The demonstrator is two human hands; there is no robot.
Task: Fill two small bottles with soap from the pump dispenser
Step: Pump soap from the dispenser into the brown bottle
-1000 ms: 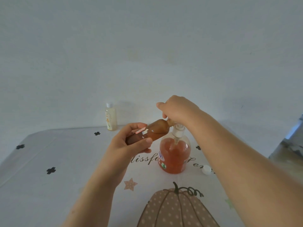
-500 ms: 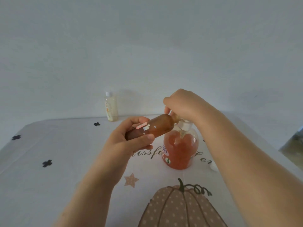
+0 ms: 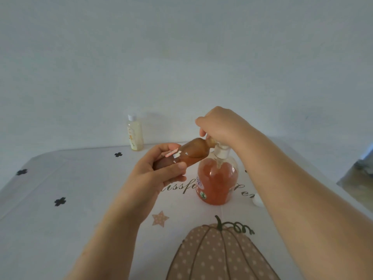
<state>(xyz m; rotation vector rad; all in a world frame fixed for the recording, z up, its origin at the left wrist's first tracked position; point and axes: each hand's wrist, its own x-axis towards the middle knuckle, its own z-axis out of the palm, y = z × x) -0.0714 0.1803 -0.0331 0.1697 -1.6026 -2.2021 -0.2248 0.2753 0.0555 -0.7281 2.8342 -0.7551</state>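
— Our left hand (image 3: 159, 174) is wrapped round the small brown bottle (image 3: 193, 151), thumb on the near side. It holds the bottle tilted, with the mouth pointing to two o'clock.

— And our right hand (image 3: 220, 124)?

— Its fingers are curled down over the head of the pump dispenser (image 3: 218, 182), which stands on the table (image 3: 60, 239) at our twelve o'clock. The bottle's mouth is tucked right under that hand (the spout itself we cannot see).

— So how far along are we?

— We judge we are midway through the first fill. The bottle looks amber along most of its length, though our fingers hide its base. A white cap (image 3: 258, 201), likely its own, lies at four o'clock of the dispenser, so capping is left.

— And the second one?

— The capped bottle (image 3: 134, 134) stands well apart at ten o'clock, near the table's far edge. Its contents are pale yellow, not the dispenser's orange. We take it as not yet filled.
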